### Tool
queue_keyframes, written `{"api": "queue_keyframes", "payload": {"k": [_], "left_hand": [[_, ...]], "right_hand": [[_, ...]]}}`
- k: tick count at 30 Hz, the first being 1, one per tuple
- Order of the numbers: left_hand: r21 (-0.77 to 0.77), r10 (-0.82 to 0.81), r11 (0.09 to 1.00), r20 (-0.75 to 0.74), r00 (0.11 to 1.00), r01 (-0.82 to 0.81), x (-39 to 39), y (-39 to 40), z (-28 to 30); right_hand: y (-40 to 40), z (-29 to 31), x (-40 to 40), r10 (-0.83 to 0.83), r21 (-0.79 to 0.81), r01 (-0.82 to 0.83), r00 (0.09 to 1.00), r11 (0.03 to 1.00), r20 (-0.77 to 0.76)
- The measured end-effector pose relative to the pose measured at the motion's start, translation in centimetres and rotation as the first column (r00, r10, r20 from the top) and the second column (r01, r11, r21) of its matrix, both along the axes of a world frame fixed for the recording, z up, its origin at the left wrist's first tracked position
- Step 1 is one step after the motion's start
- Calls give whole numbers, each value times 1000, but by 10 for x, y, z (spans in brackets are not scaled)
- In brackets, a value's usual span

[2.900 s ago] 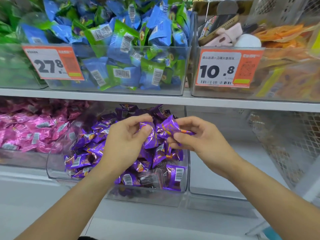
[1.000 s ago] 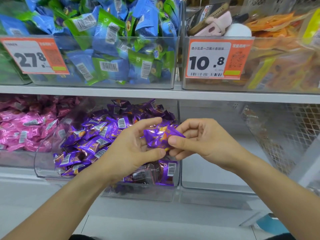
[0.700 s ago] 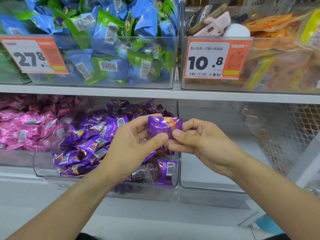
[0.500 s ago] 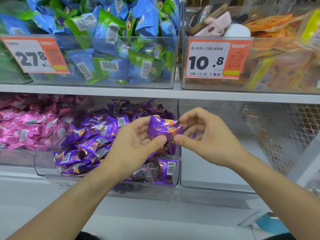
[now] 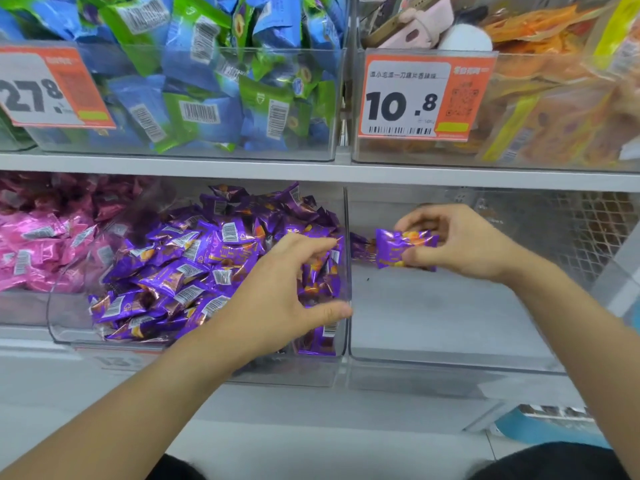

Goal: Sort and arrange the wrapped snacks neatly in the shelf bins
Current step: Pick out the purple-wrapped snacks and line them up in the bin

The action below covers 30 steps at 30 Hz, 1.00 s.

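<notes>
Right hand (image 5: 460, 244) pinches a purple snack (image 5: 401, 247) over the near-empty right bin (image 5: 450, 362). Left hand (image 5: 291, 292) reaches into the purple pile (image 5: 180, 271), fingers curled, seemingly round a wrapper. Loose pinch could drop the snack crooked

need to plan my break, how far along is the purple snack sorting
Early days. Done: barely anything; the clear bin on the right shows perhaps one purple pack at its left wall. In hand: the right hand pinches one purple snack over that bin, while the left hand reaches into the heaped purple bin, fingers curled among packs. Left: that jumbled heap remains unarranged.
</notes>
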<state>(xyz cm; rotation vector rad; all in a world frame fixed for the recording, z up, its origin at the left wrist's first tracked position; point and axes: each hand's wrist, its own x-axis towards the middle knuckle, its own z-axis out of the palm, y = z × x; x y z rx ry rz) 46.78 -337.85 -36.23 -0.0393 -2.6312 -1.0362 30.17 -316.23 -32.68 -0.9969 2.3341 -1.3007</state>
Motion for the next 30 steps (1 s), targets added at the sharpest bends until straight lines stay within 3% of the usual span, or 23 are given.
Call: {"api": "queue_keyframes", "payload": {"k": [3,9,17,21,30], "left_hand": [[-128,-31,991,120,992,46,-2,-4,-6],[-124,-64,989,121,991,79,-3,-6,-13],[-154,-85,982,140,986,106,-3,-8,-15],[-137,-84,985,151,985,105,-4,-5,-8],[-137,-101,983,145,984,121,-1,-5,-8]], "right_hand": [[-3,-28,-27,-128,120,137,988,983,-85],[-47,-82,-46,42,329,33,975,944,-217],[-59,-103,-46,58,425,148,899,893,-435],[-60,-102,-47,35,436,193,886,879,-462],[-61,-109,-47,-72,269,200,904,942,-422]]}}
